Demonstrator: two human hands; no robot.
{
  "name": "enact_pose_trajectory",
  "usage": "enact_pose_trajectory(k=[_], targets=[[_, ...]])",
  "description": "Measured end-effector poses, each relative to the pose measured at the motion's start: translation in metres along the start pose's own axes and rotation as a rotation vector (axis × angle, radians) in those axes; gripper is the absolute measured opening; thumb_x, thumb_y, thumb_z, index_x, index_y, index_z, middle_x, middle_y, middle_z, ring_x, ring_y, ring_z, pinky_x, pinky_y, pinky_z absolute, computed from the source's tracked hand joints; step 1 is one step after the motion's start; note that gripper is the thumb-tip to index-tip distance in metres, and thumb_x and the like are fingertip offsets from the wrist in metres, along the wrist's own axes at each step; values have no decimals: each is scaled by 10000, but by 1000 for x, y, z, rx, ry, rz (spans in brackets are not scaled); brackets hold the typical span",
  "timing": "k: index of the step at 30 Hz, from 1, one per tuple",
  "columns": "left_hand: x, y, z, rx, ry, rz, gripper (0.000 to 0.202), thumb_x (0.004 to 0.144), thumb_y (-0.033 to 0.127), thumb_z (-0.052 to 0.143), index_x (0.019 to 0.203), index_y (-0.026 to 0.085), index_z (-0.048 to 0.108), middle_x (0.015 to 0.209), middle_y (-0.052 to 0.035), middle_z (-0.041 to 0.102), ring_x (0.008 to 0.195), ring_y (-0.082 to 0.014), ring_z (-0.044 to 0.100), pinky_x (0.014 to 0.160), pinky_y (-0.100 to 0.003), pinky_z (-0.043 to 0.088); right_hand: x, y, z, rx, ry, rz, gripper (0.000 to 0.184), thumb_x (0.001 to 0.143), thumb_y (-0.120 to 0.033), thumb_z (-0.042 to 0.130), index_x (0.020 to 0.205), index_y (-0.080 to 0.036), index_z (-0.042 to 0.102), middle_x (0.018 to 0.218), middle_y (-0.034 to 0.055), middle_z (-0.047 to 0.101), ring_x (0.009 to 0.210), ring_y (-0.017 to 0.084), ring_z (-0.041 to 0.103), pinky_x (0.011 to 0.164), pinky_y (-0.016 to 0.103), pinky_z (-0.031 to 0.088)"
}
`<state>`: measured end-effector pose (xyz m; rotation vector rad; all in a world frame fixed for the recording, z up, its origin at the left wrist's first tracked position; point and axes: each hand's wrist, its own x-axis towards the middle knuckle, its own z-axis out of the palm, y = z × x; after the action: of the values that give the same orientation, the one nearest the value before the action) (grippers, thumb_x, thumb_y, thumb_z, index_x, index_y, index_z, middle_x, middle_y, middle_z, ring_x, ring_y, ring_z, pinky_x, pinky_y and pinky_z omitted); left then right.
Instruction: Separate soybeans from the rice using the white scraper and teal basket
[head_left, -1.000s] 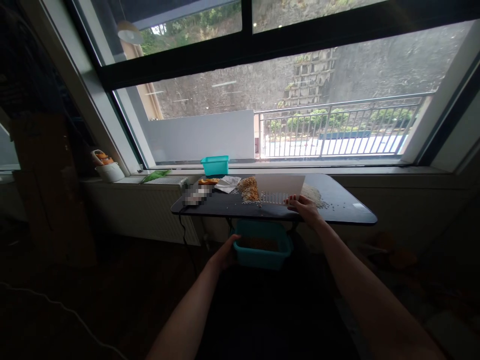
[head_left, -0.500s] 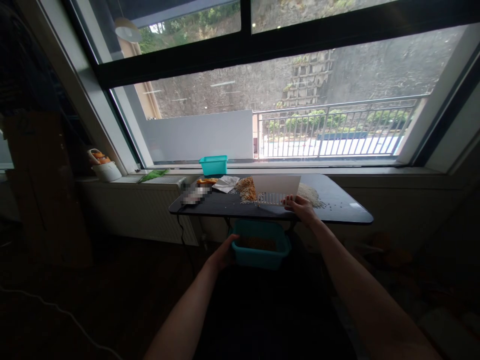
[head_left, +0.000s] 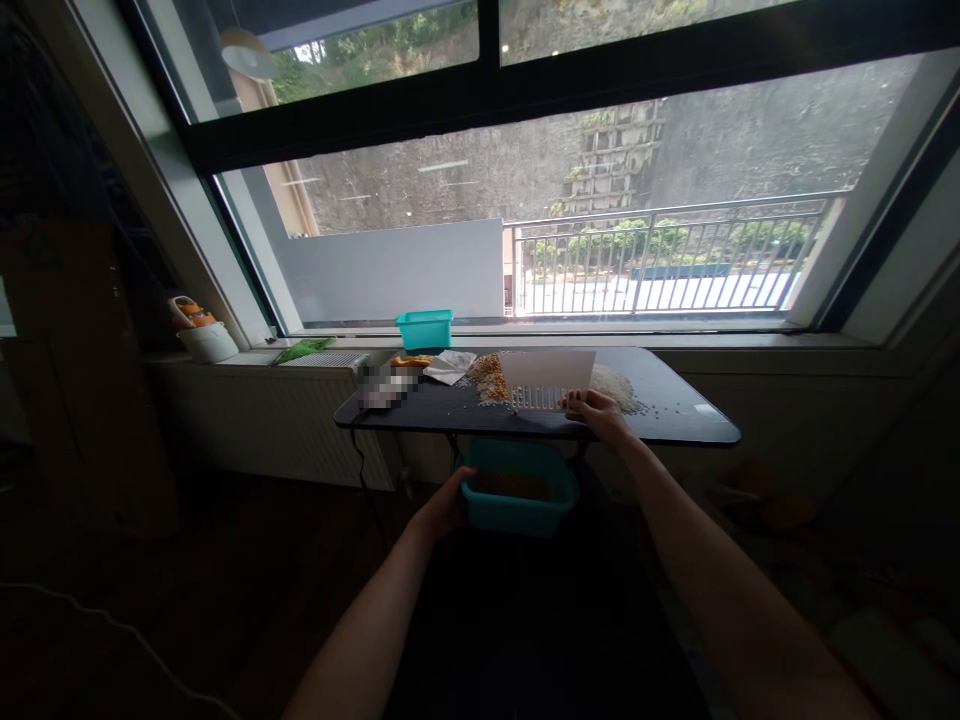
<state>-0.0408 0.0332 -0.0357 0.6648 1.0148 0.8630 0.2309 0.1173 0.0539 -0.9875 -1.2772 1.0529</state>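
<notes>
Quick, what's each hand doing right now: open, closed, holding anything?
Left hand: closed on the rim of the teal bin.
Right hand: closed on the near edge of the white slotted tray.

1. Left hand: low, left of centre; thumb uppermost, fingers curled in a grip. It sits in dim light, so single fingers are hard to make out.
2. Left forearm: bare, reaching forward and slightly rightward from the lower edge; wrist straight.
3. Right hand: higher and farther forward than the left; palm down, fingers bent over in a pinching hold.
4. Right forearm: bare, reaching forward and leftward from the lower right.
5. The two hands are apart, not touching.
</notes>
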Motion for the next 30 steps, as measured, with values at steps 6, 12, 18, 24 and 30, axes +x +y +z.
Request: enact_pose_trajectory(k=[6, 12, 18, 24, 30], targets=[[4, -1, -2, -2, 1, -13, 434, 715, 469, 521, 1044, 188, 546, 884, -70, 643, 859, -233, 605, 697, -325, 491, -1, -1, -1, 13, -1, -6, 274, 549, -398, 727, 653, -183, 592, 720, 20, 635, 743, 171, 631, 680, 312, 528], [2, -1, -1, 10, -4, -5, 437, 718, 472, 512, 1059, 201, 545, 890, -64, 645, 869, -228, 605, 708, -321, 489, 1, 2, 0, -30, 29, -8, 275, 552, -402, 719, 661, -185, 592, 691, 15, 632, 731, 174, 634, 668, 318, 535], [4, -3, -3, 8, 0, -7, 438, 716, 470, 516, 1050, 188, 543, 850, -67, 645, 840, -234, 609, 693, -332, 491, -2, -2, -1, -18, 25, 10, 223, 576, -367, 703, 648, -180, 605, 698, 21, 639, 726, 168, 636, 637, 283, 532], [3, -2, -2, -20, -33, -9, 453, 730, 467, 509, 1080, 180, 537, 868, -71, 648, 828, -227, 614, 697, -324, 488, -4, -3, 0, -48, 8, -6, 250, 569, -392, 707, 662, -177, 618, 720, 28, 651, 741, 176, 636, 659, 302, 530], [3, -2, -2, -32, -25, -17, 448, 727, 456, 523, 1080, 180, 543, 886, -75, 650, 831, -229, 617, 697, -324, 489, -2, -3, -2, -53, -51, -1, 289, 556, -418, 715, 689, -177, 626, 722, 31, 658, 750, 181, 635, 687, 318, 522]])
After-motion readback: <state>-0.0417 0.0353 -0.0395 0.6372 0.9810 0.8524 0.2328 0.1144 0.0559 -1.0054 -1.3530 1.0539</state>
